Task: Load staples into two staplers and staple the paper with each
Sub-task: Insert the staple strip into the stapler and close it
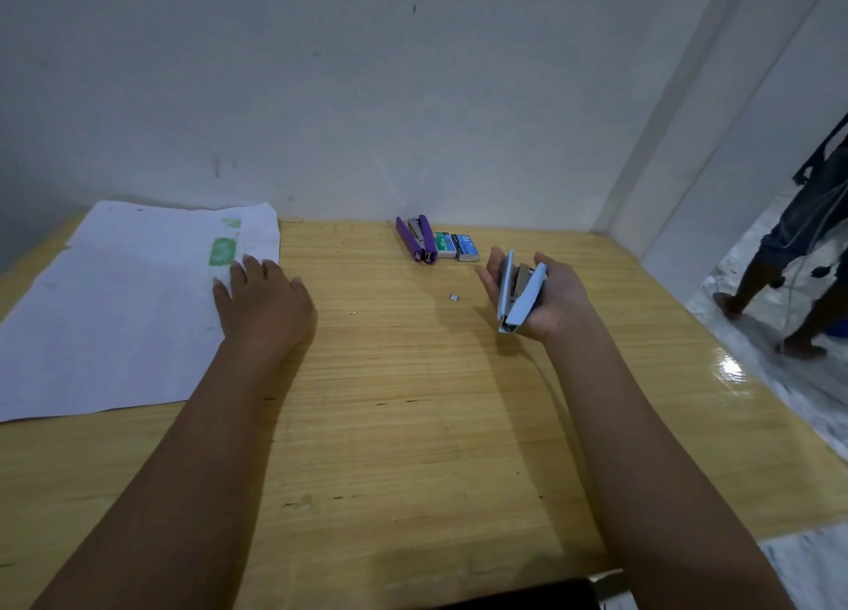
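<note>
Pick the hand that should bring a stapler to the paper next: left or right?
Right, most likely. The right hand grips the light blue stapler, while the left hand lies flat on the paper, well placed to steady its edge. The purple stapler lies farther back.

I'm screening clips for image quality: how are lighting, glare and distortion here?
Head view: dim, bluish light; soft shadows beside the arms on the table; a bright glare patch at its right edge; wide-angle curving of its edges; small print on the staple boxes too blurred to read.
</note>
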Demonstrator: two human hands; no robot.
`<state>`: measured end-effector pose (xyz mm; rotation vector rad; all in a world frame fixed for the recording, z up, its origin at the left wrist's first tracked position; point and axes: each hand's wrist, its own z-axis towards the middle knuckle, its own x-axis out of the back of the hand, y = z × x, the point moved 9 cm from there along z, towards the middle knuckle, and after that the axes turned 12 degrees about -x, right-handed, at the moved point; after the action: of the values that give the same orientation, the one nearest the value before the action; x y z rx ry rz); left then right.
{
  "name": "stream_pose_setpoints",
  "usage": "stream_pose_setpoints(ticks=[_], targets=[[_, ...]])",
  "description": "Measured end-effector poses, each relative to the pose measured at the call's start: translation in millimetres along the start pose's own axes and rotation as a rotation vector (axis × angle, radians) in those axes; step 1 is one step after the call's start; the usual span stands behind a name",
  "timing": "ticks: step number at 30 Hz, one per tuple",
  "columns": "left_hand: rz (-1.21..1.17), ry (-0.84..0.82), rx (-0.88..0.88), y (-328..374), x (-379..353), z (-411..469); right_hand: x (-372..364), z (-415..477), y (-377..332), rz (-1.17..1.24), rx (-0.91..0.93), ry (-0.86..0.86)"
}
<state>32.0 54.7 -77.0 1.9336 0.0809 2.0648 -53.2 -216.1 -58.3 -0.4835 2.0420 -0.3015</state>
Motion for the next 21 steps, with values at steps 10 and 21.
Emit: stream_pose_setpoints(ticks=[10, 21], targets=[[-0.024, 0.01, -0.005, 5, 0, -1, -29, -1, 1, -0.097, -0.062, -0.067], [-0.108, 0.056, -0.03, 21, 6, -6, -49, -2, 10, -0.146, -0.037, -0.006]])
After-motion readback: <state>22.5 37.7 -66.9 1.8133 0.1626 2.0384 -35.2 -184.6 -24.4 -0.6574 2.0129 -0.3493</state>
